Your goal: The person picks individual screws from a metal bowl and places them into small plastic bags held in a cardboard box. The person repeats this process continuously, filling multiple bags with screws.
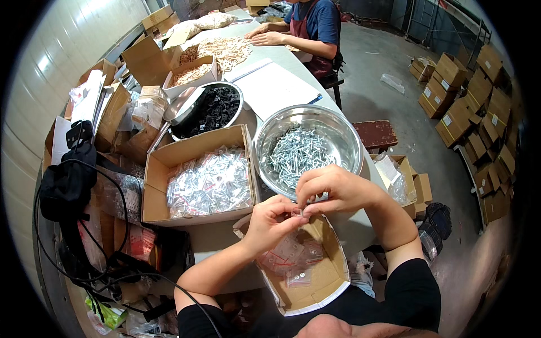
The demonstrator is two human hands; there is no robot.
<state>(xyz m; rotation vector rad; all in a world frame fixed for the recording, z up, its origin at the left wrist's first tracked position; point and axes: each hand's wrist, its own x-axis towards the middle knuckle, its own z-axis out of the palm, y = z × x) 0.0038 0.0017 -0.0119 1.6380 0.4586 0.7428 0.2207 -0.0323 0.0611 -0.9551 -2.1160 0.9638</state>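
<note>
My left hand (274, 224) pinches a small clear plastic bag (297, 212) between thumb and fingers. At the same bag, the fingertips of my right hand (329, 188) are closed on its other side. Shiny metal shows under the right fingers; whether it is in the hand or behind it I cannot tell. Just beyond stands a steel bowl (346, 135) with many silvery screws (301, 153). Below my hands, a shallow cardboard tray (332, 262) holds several flat zip bags (293, 256) with small white pieces inside.
Left of the bowl, a cardboard box (194, 139) holds many filled clear bags (211, 180). Behind it are a bowl of black parts (211, 110) and white papers (279, 90). A person (313, 34) works over wooden pieces (225, 52). Stacked cartons (479, 124) line the right side.
</note>
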